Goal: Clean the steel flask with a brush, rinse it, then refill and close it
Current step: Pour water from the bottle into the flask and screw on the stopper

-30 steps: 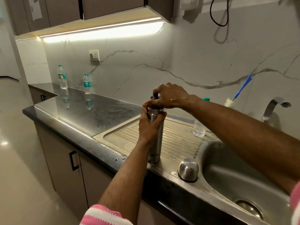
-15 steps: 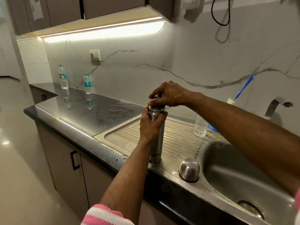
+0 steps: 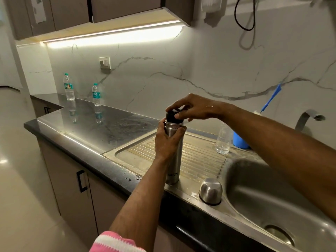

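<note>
**Stopper going on, flask near the worktop edge**

The steel cup [image 3: 211, 191] sits nearest, one of it, beside the sink [image 3: 254, 200]. The one flask [image 3: 173, 160] stands on the drainboard close to the worktop [image 3: 101, 128] edge. The left hand [image 3: 168, 142] wraps its grip round the neck; the right hand [image 3: 194, 108] pinches the black stopper [image 3: 171, 116]. Wet fingers could slip, tipping it or cross-threading the stopper. Farther back: three plastic bottles, one brush [image 3: 271, 99].

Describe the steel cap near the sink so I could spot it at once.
Start at the sink basin. On its near rim, left of the bowl, stands a domed steel cap, mouth down. Unlike the tall flask beside it, it is short, rounded and untouched.
</note>
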